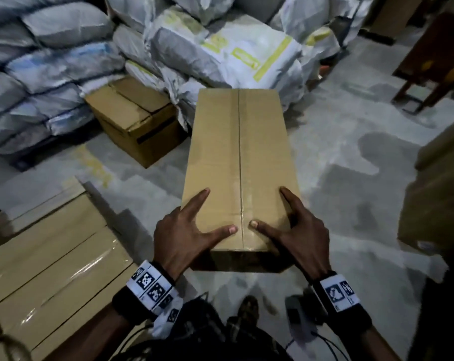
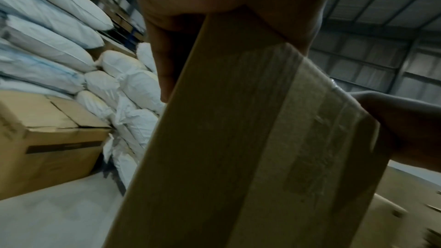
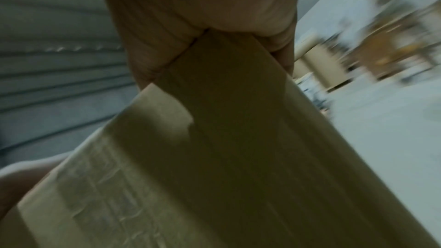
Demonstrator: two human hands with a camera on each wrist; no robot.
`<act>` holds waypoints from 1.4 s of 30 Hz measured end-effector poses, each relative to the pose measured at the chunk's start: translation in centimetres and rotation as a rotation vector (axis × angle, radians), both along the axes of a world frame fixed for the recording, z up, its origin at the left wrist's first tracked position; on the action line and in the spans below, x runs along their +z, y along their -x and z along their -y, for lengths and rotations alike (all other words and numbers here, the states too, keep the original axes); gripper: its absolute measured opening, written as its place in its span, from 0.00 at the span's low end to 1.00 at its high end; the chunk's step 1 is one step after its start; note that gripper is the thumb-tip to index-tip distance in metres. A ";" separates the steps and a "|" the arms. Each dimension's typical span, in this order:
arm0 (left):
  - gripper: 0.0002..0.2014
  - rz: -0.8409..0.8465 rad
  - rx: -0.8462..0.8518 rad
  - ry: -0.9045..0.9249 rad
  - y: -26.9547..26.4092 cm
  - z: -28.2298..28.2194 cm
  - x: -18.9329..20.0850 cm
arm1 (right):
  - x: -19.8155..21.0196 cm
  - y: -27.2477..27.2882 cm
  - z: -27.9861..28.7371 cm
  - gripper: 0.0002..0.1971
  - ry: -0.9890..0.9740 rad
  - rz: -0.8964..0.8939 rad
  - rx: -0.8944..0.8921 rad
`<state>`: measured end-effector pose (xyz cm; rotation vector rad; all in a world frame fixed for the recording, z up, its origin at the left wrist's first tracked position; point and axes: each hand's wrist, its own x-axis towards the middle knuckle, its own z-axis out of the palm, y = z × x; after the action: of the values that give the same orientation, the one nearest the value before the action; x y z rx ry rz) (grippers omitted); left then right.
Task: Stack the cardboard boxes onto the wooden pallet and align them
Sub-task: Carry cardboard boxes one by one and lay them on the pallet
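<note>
A long taped cardboard box (image 1: pixel 236 157) hangs lengthwise above the concrete floor, held at its near end. My left hand (image 1: pixel 186 235) grips the near left corner, thumb and forefinger spread on top and the other fingers down the side. My right hand (image 1: pixel 298 230) grips the near right corner the same way. In the left wrist view the box (image 2: pixel 238 139) fills the middle, with my left fingers (image 2: pixel 171 54) against its side. In the right wrist view my right hand (image 3: pixel 190 16) clasps the box's (image 3: pixel 214 157) edge. A stack of flat taped boxes (image 1: pixel 51 256) lies low at the left; no pallet shows.
White sacks (image 1: pixel 38 74) are piled along the back and left. A brown carton (image 1: pixel 134 121) stands on the floor before them. More cardboard (image 1: pixel 439 199) rises at the right edge, and dark wooden furniture (image 1: pixel 434 61) stands at the back right. Bare floor (image 1: pixel 351 152) lies right of the box.
</note>
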<state>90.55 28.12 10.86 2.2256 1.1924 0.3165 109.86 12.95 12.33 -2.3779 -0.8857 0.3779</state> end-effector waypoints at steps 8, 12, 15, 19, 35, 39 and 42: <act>0.56 -0.003 0.299 0.028 -7.5 -12.3 -1.4 | -0.9 -10.8 -18.0 0.55 -0.001 0.050 0.288; 0.57 0.000 0.418 0.041 -9.2 -21.3 -3.5 | -2.4 -13.6 -29.9 0.53 -0.025 0.062 0.411; 0.57 0.002 0.502 0.055 -9.7 -29.0 -4.1 | -2.4 -14.6 -39.4 0.53 -0.030 -0.003 0.497; 0.57 -0.072 0.606 -0.014 -9.2 -39.3 -2.8 | -1.4 -14.5 -52.8 0.55 -0.001 -0.037 0.627; 0.55 -0.171 1.142 -0.078 -2.3 -64.9 -2.4 | -1.8 -4.7 -91.3 0.55 0.004 -0.066 1.136; 0.55 -0.178 1.324 -0.054 -0.9 -71.3 -2.5 | -2.8 -1.0 -101.2 0.53 0.027 -0.092 1.292; 0.54 -0.203 1.439 -0.042 -0.6 -75.5 -1.8 | -2.7 1.2 -107.3 0.52 0.066 -0.105 1.392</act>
<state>91.14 103.58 9.10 1.0341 2.7145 0.6362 108.67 120.23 9.64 -1.3769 -2.3577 1.0051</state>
